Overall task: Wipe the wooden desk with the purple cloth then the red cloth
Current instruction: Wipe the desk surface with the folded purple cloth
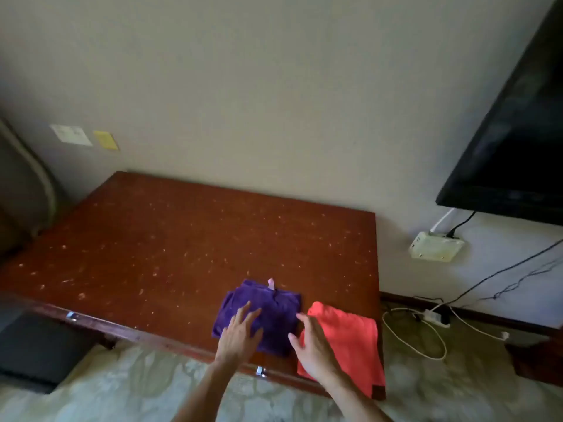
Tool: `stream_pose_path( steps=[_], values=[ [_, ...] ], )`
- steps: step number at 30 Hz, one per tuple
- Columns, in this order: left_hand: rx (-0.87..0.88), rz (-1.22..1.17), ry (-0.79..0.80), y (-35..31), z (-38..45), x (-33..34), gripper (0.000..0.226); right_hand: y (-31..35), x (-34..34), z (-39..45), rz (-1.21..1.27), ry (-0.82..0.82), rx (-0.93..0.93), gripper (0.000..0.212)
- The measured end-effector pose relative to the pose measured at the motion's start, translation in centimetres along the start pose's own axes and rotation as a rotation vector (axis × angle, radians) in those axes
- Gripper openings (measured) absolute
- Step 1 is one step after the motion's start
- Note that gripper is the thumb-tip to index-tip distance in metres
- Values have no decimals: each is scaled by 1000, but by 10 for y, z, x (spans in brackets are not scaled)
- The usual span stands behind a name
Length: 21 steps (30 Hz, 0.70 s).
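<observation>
Head | left hand (240, 333) fingers spread, over purple cloth (274, 309) | right hand (313, 345) fingers spread, over red cloth (350, 339)

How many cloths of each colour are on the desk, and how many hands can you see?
Purple cloth: 1
Red cloth: 1
Hands: 2, the left hand and the right hand
Total: 4 things, 2 cloths on the desk and 2 hands.
</observation>
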<state>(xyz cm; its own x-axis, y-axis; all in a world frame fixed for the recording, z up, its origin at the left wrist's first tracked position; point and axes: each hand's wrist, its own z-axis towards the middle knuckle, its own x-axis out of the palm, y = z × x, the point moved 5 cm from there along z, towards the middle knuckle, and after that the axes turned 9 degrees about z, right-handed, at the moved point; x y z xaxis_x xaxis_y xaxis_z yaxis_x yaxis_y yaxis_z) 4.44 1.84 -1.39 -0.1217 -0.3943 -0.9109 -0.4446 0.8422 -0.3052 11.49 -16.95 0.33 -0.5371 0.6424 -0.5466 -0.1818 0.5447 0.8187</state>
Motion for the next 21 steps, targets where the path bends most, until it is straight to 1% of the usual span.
stream_pose_path(
  steps=[2,4,7,8,10,14,16,21],
  values=[
    [12,23,-72,4,9,-6,57,5,15,12,-40,0,-57,55],
    [26,52,-144,15,18,-9,54,12,29,23,-84,-18,-60,55],
    [101,103,-211,27,33,-2,57,6,54,42,-151,-156,-99,59],
    [141,114,-239,30,39,2,58,4,59,48,-190,-224,-120,60],
    [191,121,-252,33,51,10,56,1,69,61,-235,-303,-113,58],
    [231,106,-309,36,55,29,54,-10,91,71,-356,-381,-105,55],
    [239,110,-321,38,54,34,56,-15,99,68,-411,-393,-104,56],
    [272,113,-279,43,64,35,59,-17,102,71,-475,-388,-61,58]
  ],
)
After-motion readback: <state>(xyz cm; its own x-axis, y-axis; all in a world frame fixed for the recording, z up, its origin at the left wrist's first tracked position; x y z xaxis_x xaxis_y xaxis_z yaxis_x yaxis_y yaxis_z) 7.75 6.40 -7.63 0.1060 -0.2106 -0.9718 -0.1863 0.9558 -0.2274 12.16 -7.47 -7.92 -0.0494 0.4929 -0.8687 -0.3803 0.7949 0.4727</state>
